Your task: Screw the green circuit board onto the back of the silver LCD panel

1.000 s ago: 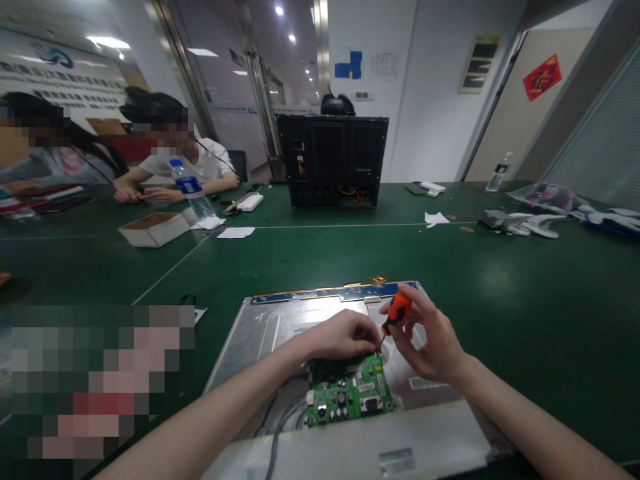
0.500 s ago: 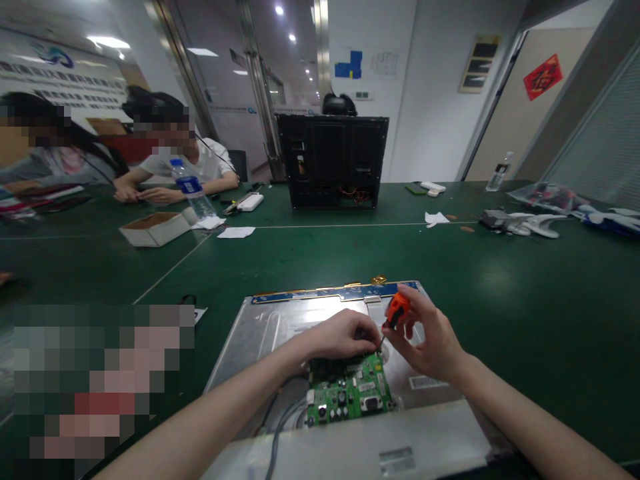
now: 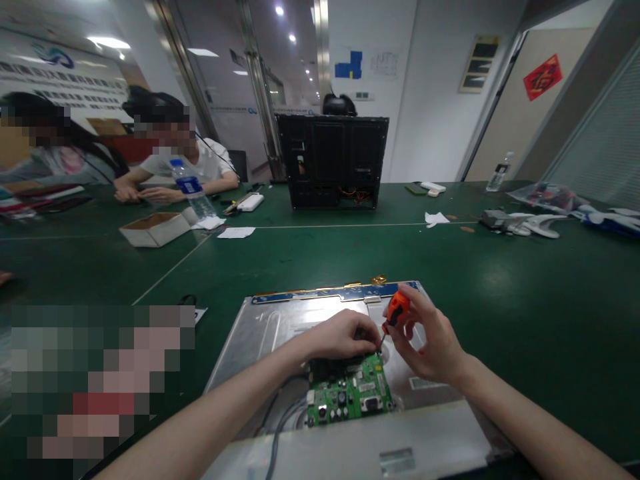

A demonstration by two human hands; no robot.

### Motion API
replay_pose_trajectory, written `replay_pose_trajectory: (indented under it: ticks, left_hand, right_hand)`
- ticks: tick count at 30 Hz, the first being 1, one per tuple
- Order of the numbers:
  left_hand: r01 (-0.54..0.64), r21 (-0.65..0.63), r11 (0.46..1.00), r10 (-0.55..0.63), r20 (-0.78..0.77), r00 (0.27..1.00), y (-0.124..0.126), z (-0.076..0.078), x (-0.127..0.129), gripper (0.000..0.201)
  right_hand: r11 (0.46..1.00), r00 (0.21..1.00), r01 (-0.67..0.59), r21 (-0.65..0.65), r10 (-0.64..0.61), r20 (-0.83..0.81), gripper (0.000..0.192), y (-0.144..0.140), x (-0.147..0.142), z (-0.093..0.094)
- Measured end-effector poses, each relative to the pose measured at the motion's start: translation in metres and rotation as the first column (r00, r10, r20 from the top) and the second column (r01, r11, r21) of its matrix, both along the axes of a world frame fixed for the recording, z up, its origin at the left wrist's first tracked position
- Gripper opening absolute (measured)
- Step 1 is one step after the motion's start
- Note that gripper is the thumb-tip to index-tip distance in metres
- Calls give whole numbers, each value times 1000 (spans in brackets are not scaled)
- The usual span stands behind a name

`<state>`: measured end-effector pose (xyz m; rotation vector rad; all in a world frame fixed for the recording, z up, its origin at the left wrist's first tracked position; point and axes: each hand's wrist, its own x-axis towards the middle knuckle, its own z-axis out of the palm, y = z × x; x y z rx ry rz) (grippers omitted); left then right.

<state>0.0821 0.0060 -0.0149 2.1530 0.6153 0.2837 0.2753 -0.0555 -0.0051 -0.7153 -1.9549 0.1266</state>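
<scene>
A bare metal display panel (image 3: 270, 327) lies flat on the green table in front of me. On its near middle sits a green circuit board (image 3: 350, 393) with grey cables running off to the left. My right hand (image 3: 425, 340) grips a small orange-handled screwdriver (image 3: 397, 308), tip down at the board's far edge. My left hand (image 3: 340, 337) has its fingers pinched together right at that tip; whatever it pinches is too small to see. A blue strip (image 3: 335, 293) runs along the panel's far edge.
A black monitor back shell (image 3: 333, 160) stands upright at mid table. A cardboard box (image 3: 155, 229), a water bottle (image 3: 193, 190) and papers lie at the left, where two seated people work. White plastic parts (image 3: 530, 223) and a bag lie at the right.
My right hand and the screwdriver handle have shifted very slightly, as if turning in place. My left hand stays at the tip.
</scene>
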Motion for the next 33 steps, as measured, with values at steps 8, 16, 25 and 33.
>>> replay_pose_trajectory:
  ticks: [8,16,25,33]
  left_hand:
    - [7,7,1000,-7,1,1000,1,-2,-1,13]
    - [27,4,1000,-27,12,1000,3,-5,-2,15]
    - [2,-4,1000,-2,13,1000,0,0,0,11]
    - [13,10,1000,-13,-3,1000,3,-5,0,11]
  right_hand:
    - [1000,1000,14,20,-13,-12,68,1,1,-5]
    - [999,1000,18,49,-18,-9,69,1,-1,-3]
    - [996,999,30,80,-31,7,64,2,0,-3]
    - [999,1000,-15,29,15,-3,69,0,2,-3]
